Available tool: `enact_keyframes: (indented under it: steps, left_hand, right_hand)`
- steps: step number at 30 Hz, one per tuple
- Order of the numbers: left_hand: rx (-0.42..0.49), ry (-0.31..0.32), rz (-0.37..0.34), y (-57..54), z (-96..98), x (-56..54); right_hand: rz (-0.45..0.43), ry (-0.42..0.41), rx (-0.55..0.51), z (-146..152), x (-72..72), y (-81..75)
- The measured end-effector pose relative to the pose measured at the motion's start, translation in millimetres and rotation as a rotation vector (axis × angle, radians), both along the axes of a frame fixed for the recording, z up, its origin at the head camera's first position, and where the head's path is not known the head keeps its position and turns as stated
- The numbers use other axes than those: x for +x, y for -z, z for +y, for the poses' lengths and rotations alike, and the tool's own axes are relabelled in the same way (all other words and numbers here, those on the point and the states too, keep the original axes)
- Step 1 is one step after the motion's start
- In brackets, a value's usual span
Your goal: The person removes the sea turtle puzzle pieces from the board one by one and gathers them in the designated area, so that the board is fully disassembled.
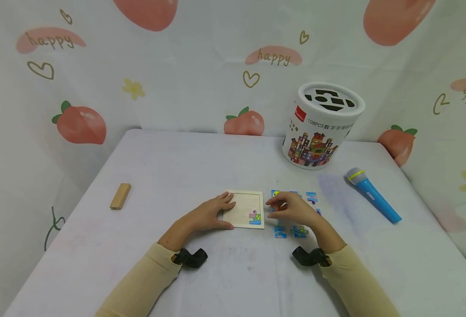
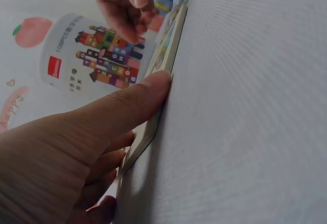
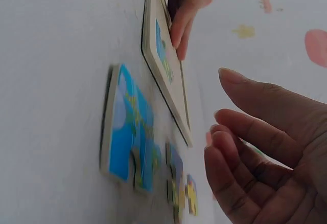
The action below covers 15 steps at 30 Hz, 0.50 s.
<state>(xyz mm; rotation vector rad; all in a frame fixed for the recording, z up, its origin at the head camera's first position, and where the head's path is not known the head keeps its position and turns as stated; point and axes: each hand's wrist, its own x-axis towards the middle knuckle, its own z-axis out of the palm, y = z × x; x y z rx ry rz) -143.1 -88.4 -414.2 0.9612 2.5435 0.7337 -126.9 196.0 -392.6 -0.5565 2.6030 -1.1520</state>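
Observation:
A square wooden puzzle tray [image 1: 246, 202] lies flat in front of me, with a blue, green and pink jigsaw piece [image 1: 255, 218] in its near right corner. My left hand [image 1: 213, 213] rests on the tray's left side, fingers spread over the frame; in the left wrist view the thumb [image 2: 130, 104] touches the rim. Just right of the tray, my right hand [image 1: 294, 208] hovers with loosely bent fingers and nothing between them. Several loose jigsaw pieces [image 1: 280, 232] lie under and around it, partly hidden by that hand. One blue piece [image 3: 118, 142] shows close in the right wrist view.
A white printed bucket [image 1: 316, 132] with a cut-out lid stands at the back right. A blue toy microphone [image 1: 375, 196] lies on the right side, and a small wooden block [image 1: 120, 196] on the left. A white cloth covers the table [image 1: 169, 158].

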Motion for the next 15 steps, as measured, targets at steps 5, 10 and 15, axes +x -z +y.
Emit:
enact_keyframes:
  steps: [5, 10, 15]
  left_hand:
    - [-0.006, 0.005, 0.006, 0.0, -0.4, -0.7]
    - [-0.005, 0.011, 0.002, -0.4, -1.1, -1.1]
    - [0.011, 0.023, 0.006, 0.3, -1.8, -1.4]
  right_hand:
    - [-0.015, -0.033, 0.018, -12.5, -4.3, 0.5]
    - [-0.066, -0.035, 0.04, -24.2, -5.9, -0.8]
    - [-0.107, -0.032, 0.05, -31.1, -6.1, 0.6]
